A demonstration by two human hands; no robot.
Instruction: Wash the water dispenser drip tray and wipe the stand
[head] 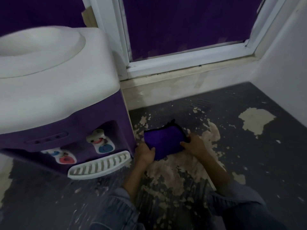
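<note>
Fingers of both hands pinch opposite edges of a folded purple microfibre cloth, likely readying it for wiping beside the white slotted plastic drip tray.

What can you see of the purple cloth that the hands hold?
The purple cloth looks soft, like microfibre, with a dark stitched edge. It is folded into a thick pad. The left hand grips its near left corner and the right hand its right side. It is low over the worn floor, right of the dispenser; whether it touches the floor is unclear.
</note>
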